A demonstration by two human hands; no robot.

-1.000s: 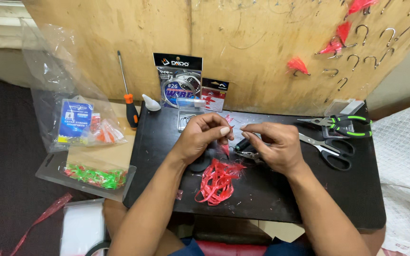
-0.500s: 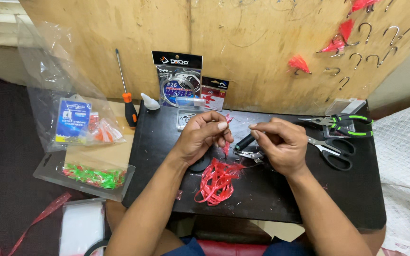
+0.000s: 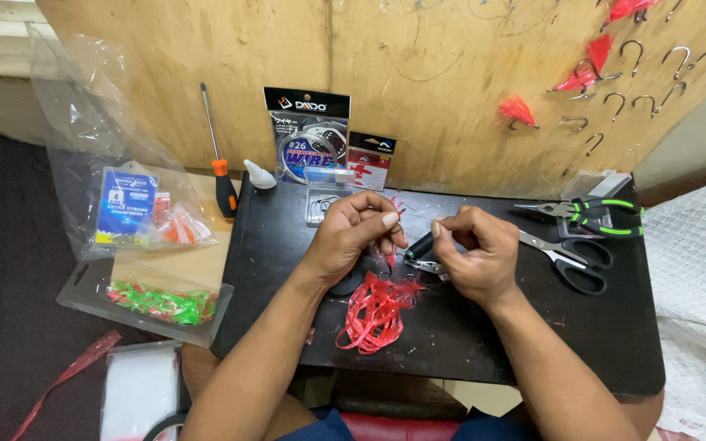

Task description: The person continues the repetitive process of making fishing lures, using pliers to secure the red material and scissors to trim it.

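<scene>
Over a black work board (image 3: 533, 343), my left hand (image 3: 353, 233) pinches a small piece with red strands at its fingertips. My right hand (image 3: 471, 253) is closed around a small black-handled plier tool (image 3: 422, 253), whose tip lies between the two hands. A loose bundle of red plastic strips (image 3: 373, 314) lies on the board just below both hands.
Black scissors (image 3: 569, 261) and green-handled pliers (image 3: 602, 214) lie at the right. Wire and hook packets (image 3: 308, 143) lean on the plywood wall, where hooks with red tufts (image 3: 614, 82) hang. An orange-handled screwdriver (image 3: 221, 175), plastic bags (image 3: 124, 204) and green strips (image 3: 161, 302) lie left.
Both hands stayed over the red bundle; my right hand shifted slightly, bringing the plier tool toward my left fingertips.
</scene>
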